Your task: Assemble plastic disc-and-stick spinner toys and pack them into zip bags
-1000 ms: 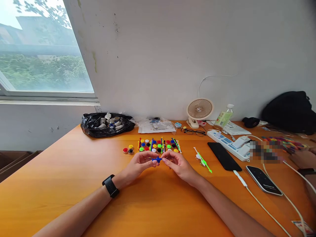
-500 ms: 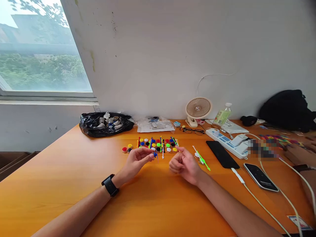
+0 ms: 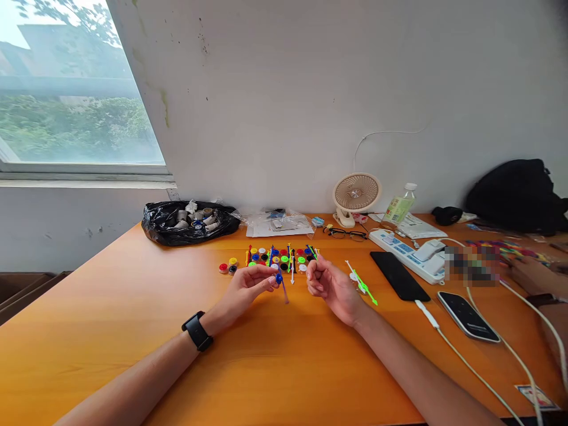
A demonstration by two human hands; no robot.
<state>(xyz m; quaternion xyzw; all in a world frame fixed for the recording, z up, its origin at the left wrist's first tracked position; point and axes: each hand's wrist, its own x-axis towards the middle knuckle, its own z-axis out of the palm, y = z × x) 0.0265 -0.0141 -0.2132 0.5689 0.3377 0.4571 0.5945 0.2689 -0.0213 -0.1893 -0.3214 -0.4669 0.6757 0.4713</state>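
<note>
Pale, scuffed wall (image 3: 266, 130) and a bright window (image 3: 80, 130) back a varnished wooden table (image 3: 146, 361), at which, as seen by someone standing in the room, a person works with both hands apart. Left hand (image 3: 251, 285): thumb and fingertips pinch a small blue spinner (image 3: 278, 278), raised over the near side of the table in front of the grid of capped discs (image 3: 284, 259); its slender arm is blurred and points toward the person. Right hand (image 3: 332, 291): lifted clear of the spinner, fingers loosely curled, with nothing visible in its grasp. Plastic arrows (image 3: 292, 273) lie among the discs; three further discs (image 3: 223, 268) sit together beyond the left hand, and a green arrow (image 3: 366, 287) lies to the right of the right hand. Handling: the spinner is probably very light, of stiff, smooth plastic that could slip between dry fingertips; the thin arm appears the fragile part, likely to bend or snap under side pressure. Hold is best taken by the rim of the round body, between thumb and forefinger, leaving the arm free to turn.
</note>
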